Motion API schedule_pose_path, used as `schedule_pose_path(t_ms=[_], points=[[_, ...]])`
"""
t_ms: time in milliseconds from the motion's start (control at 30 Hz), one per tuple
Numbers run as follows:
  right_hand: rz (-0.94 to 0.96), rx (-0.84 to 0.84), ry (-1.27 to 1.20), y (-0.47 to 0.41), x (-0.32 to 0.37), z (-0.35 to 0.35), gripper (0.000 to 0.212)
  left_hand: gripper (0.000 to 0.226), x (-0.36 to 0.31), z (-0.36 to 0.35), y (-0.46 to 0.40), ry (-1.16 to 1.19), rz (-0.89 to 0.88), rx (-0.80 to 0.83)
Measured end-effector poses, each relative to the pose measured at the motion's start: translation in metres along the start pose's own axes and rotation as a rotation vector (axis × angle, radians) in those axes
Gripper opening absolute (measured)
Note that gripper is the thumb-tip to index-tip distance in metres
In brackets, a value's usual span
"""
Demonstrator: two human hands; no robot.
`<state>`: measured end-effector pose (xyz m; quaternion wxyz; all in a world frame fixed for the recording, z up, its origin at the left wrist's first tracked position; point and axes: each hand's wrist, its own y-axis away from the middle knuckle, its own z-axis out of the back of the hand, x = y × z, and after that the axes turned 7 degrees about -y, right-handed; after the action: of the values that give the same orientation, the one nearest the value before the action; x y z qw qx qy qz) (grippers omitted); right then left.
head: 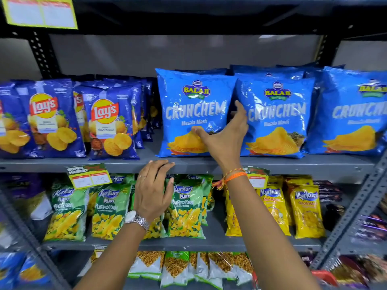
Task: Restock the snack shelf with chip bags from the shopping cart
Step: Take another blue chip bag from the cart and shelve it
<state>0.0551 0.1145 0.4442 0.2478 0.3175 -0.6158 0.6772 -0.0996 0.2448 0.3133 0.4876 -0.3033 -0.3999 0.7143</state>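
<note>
Three rows of light-blue Crunchem chip bags stand upright on the grey upper shelf. My right hand reaches up between the left Crunchem bag and the middle Crunchem bag. Its thumb rests on the left bag's front and its fingers point into the gap, spread apart, holding nothing. My left hand is open lower down, with its fingertips on the front lip of that shelf. A third Crunchem bag stands at the right. The shopping cart is not in view.
Dark-blue Lay's bags fill the shelf's left half. Below stand green Kurkure Puffcorn bags and yellow Kurkure bags. Price tags hang from the shelf lip. A slanted steel upright runs at the right. More snack packets sit on the bottom shelf.
</note>
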Motion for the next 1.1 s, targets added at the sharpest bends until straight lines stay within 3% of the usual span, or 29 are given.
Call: schedule_pose_path(t_ms=[167,233,300,400,500,633,1100], points=[[0.326,-0.276,0.034,0.030,0.027,-0.023,0.064,0.039,0.053,0.041,0.008,-0.092,0.029,-0.059],[0.376,-0.190,-0.077,0.048,0.041,-0.048,0.051,0.040,0.085,0.059,0.012,-0.137,0.059,-0.087],[0.345,0.018,-0.143,0.063,0.055,-0.076,0.046,0.042,0.118,0.074,0.016,-0.174,0.111,-0.124],[0.171,0.337,-0.102,0.077,0.069,-0.117,0.060,0.043,0.167,0.089,0.021,-0.198,0.168,-0.134],[-0.005,0.446,-0.049,0.084,0.076,-0.150,0.081,0.041,0.208,0.096,0.027,-0.182,0.188,-0.097],[-0.160,0.479,0.030,0.088,0.075,-0.178,0.090,0.039,0.249,0.094,0.038,-0.140,0.154,-0.079],[-0.216,0.393,0.032,0.097,0.080,-0.192,0.073,0.035,0.275,0.079,0.039,-0.001,0.072,-0.175]])
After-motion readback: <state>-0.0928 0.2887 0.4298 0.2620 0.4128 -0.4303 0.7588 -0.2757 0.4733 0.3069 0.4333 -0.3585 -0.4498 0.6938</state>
